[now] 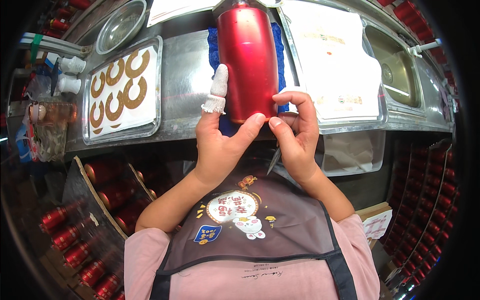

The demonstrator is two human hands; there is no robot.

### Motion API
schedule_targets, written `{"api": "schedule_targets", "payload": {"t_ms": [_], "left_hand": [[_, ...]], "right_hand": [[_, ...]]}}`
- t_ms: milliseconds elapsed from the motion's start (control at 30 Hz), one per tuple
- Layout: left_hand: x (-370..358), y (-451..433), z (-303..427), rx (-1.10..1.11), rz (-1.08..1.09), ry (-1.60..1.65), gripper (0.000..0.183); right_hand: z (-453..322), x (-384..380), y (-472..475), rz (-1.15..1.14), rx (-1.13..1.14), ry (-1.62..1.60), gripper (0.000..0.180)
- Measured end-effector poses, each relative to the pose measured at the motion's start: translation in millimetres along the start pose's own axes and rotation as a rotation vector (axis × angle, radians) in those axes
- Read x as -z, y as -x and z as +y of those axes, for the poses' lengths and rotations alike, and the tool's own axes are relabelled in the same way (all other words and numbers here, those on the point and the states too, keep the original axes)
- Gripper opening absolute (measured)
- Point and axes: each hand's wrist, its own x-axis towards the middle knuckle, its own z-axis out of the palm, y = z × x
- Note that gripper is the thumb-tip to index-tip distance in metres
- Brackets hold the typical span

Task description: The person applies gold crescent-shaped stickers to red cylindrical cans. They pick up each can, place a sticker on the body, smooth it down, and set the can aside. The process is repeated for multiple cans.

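Observation:
A glossy red metal bottle (pixel 247 63) lies on a blue cloth (pixel 278 48) with its neck pointing away from me. My left hand (pixel 221 138) is at its near left side, thumb on the base edge; a white knit finger cot (pixel 219 84) covers the index finger. At the near right corner is my right hand (pixel 298 131), its thumb by the base edge and its bent index finger against the bottle's side. From under that hand sticks a pointed metal tool (pixel 275 160), its tip towards my apron; its upper part is hidden.
On the left, a tray (pixel 159 90) holds a sheet of gold horseshoe-shaped decals (pixel 137 63) beside a bowl (pixel 122 26). A right-hand tray (pixel 383 112) bears printed white sheets (pixel 337 75), near a sink (pixel 393 67). Red bottles (pixel 77 253) stand in racks below; a plastic bin (pixel 352 153) sits under the counter.

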Motion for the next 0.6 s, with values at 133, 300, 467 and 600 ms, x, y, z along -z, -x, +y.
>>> {"api": "schedule_targets", "payload": {"t_ms": [133,300,467,600], "left_hand": [[-7,-3,-2,-0.045,0.046,-0.093,0.093],[-4,3,-5,-0.048,0.057,-0.252,0.101],[17,31,-12,-0.348,0.108,-0.62,0.086],[21,50,-21,-0.317,0.044,-0.728,0.066]], "right_hand": [[0,0,-1,0.014,-0.012,-0.044,0.033],[-6,2,-2,0.014,-0.093,-0.116,0.032],[-6,-5,-3,0.024,0.031,0.03,0.034],[-3,-12,-4,0.08,0.088,0.233,0.037]]}}
